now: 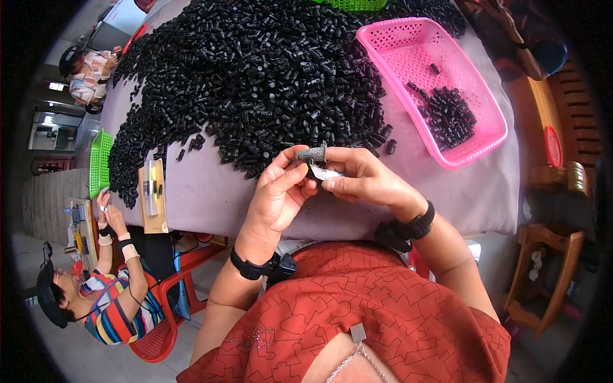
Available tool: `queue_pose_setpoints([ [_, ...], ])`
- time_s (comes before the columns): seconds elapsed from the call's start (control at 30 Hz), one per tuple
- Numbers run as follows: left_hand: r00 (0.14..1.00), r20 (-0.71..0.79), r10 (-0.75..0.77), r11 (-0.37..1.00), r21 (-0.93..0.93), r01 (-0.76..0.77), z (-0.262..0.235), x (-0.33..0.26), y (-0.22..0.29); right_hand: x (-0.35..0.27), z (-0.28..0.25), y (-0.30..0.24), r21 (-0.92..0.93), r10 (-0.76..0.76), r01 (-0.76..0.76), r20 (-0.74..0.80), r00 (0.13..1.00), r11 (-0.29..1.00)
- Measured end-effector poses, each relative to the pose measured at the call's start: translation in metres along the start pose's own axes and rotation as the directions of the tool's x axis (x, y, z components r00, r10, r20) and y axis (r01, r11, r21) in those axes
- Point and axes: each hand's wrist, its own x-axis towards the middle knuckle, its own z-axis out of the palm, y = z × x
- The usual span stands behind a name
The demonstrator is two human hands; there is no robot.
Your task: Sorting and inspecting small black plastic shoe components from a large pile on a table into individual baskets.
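So both hands are up close together at the near edge of the bench, fingertips almost meeting. The left hand is curled in a pinch, thumb against the fingers, on what looks like a small black part, mostly hidden by the fingers. The right hand has its thumb and index closed on a little white piece that points toward the left fingertips. There's also a grey textured cover right at the top where the fingers meet; can't really tell which finger it's on. Both wrists have black bands on.

Just beyond the hands is a massive heap of black parts, spreading away and off to the left, with a few strays near its edge. Out past the right hand sits a pink basket with a small pile of similar parts inside. Well left of the hands there's a tan board with a clear tube on it, and a green basket beyond that. A co-worker in a striped shirt sits over there too, on a red chair.
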Motion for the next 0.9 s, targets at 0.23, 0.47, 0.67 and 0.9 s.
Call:
queue_pose_setpoints([
  [0.23, 0.998, -0.008, -0.061, 0.994, -0.086, 0.06, -0.0049, 0.0033, -0.0018, 0.0001, -0.0011, 0.0022, 0.011, -0.008, 0.008, 0.042, 0.999, 1.0],
  [0.47, 0.992, 0.058, -0.115, 0.978, -0.169, 0.123, -0.0065, 0.0037, -0.0012, 0.0003, -0.0023, 0.0023, 0.032, -0.013, 0.011, 0.064, 0.998, 0.999],
  [0.67, 0.989, 0.07, -0.131, 0.97, -0.195, 0.143, -0.0048, 0.0026, -0.001, 0.0003, -0.001, 0.0028, 0.02, -0.016, 0.016, 0.043, 0.999, 1.0],
  [0.9, 0.98, 0.122, -0.159, 0.965, -0.189, 0.18, -0.0074, 0.0038, -0.0005, 0.0012, -0.0048, 0.0068, -0.018, -0.019, 0.019, 0.003, 1.0, 1.0],
])
